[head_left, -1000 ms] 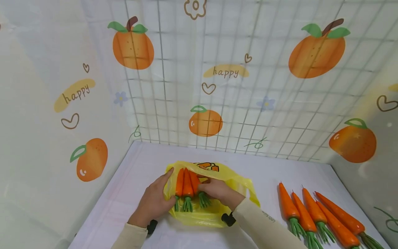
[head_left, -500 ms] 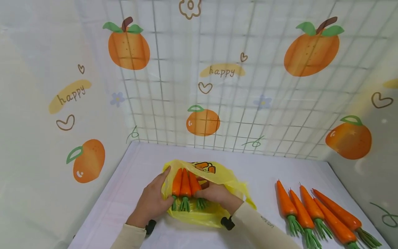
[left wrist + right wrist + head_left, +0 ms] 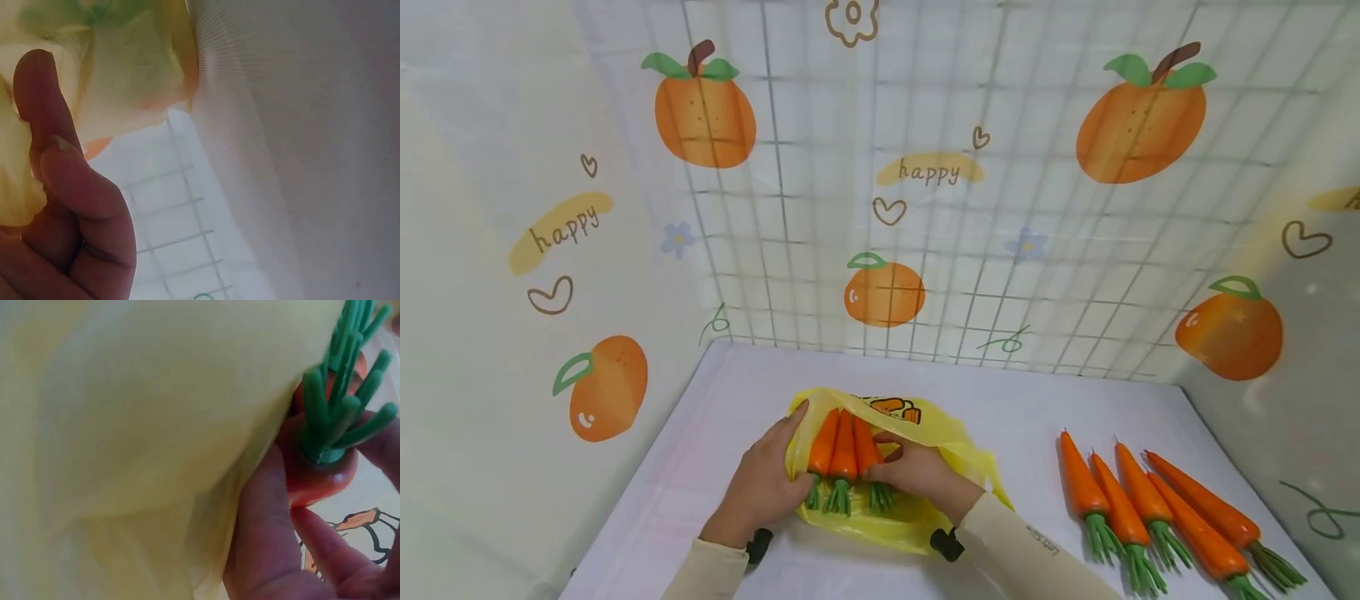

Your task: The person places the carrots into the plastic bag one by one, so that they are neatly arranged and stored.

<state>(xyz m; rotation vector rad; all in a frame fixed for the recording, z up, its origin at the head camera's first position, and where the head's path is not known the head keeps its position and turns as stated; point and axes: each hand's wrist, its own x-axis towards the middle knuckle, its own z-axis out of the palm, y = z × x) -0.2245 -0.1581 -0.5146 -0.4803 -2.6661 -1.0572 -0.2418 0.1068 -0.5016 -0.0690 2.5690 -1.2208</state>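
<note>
A yellow plastic bag (image 3: pixel 951 433) with a printed picture lies on its side, its mouth toward me. Inside lie three orange carrots (image 3: pixel 844 454) side by side, green tops facing the opening. My left hand (image 3: pixel 767 479) holds the bag's left edge, thumb beside the leftmost carrot's top; in the left wrist view, curled fingers (image 3: pixel 94 194) have yellow film in front of them. Reaching into the mouth, my right hand (image 3: pixel 917 473) grips the rightmost carrot (image 3: pixel 867 450) near its top. The right wrist view shows that carrot's green stems (image 3: pixel 331 425) between thumb and fingers; yellow film covers much there.
Several more carrots (image 3: pixel 1082 483) lie in a loose group on the white table (image 3: pixel 730 375) at the right, tips pointing away. A cloth wall (image 3: pixel 820 275) printed with oranges and "happy" stands behind, and similar cloth closes both sides.
The head view has shifted slightly, so everything sits a little further left. The bag's right side has sunk a little. Both hands keep nearly the same places, the right one still at the rightmost carrot.
</note>
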